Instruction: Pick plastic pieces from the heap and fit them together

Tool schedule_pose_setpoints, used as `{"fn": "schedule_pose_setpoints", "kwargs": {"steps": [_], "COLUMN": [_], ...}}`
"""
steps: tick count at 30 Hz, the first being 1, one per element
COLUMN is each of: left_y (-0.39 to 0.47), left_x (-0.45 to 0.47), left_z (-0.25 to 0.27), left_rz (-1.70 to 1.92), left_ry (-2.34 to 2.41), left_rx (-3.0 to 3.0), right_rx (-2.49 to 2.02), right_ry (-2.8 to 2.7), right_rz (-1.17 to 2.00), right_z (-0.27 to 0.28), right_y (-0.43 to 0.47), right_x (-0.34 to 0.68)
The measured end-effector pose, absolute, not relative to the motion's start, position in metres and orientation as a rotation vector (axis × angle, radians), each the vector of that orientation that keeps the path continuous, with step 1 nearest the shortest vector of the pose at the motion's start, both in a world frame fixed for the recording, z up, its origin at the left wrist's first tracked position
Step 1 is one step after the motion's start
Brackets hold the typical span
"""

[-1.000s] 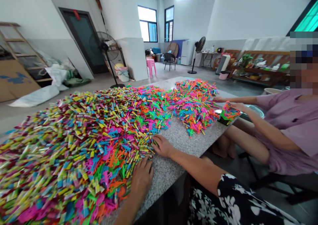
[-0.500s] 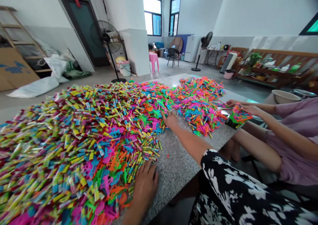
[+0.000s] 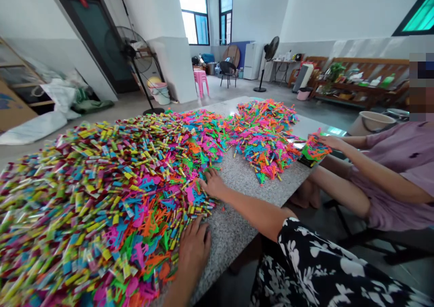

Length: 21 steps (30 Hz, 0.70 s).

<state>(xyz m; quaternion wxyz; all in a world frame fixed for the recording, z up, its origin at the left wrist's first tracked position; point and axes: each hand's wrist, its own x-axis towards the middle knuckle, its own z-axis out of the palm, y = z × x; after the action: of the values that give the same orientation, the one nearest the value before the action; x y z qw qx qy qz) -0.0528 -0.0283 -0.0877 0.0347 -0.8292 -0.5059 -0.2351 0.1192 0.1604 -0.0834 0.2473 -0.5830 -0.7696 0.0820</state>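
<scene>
A large heap of small wrapped tubes (image 3: 101,162) in yellow, red and blue spreads over the left of the speckled stone table (image 3: 233,225). Bright plastic pieces (image 3: 145,225) in pink, orange, green and blue lie mixed in at its near side; their exact kind is too small to tell. My left hand (image 3: 194,243) rests palm down at the heap's near right edge, fingers stretched out. Farther along that edge, my right hand (image 3: 213,184) touches the tubes and plastic pieces with its fingers apart. Neither hand visibly holds anything.
A second pile of coloured plastic pieces (image 3: 267,148) lies farther right on the table. Beside it a co-worker's hands (image 3: 334,142) are at a dark box (image 3: 307,161) heaped with such pieces. Standing fans (image 3: 130,51), pink stools (image 3: 201,81) and a bucket (image 3: 369,122) stand around.
My right hand has drawn back from between the two piles to the near right edge of the large heap. My left hand stays almost in place. The view has shifted slightly right.
</scene>
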Motion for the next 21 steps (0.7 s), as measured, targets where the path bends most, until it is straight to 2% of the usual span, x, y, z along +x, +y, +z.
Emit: {"fn": "schedule_pose_setpoints", "kwargs": {"steps": [8,16,21], "left_y": [-0.033,-0.037,-0.039], "left_x": [-0.054,-0.056,-0.056], "left_z": [-0.083,-0.081,-0.080], "left_rz": [-0.884,-0.989,-0.997], "left_ry": [-1.547,-1.538,-1.555], "left_rx": [-2.510,-2.463,-2.471], "right_rx": [-1.504,-2.004,-2.124], "right_ry": [-2.027,-1.596,-1.717], "right_rz": [0.364,0.094,0.436], "right_z": [-0.071,-0.024,-0.027], "right_y": [0.114,0.231,0.276], "right_x": [0.074,0.187,0.205]}}
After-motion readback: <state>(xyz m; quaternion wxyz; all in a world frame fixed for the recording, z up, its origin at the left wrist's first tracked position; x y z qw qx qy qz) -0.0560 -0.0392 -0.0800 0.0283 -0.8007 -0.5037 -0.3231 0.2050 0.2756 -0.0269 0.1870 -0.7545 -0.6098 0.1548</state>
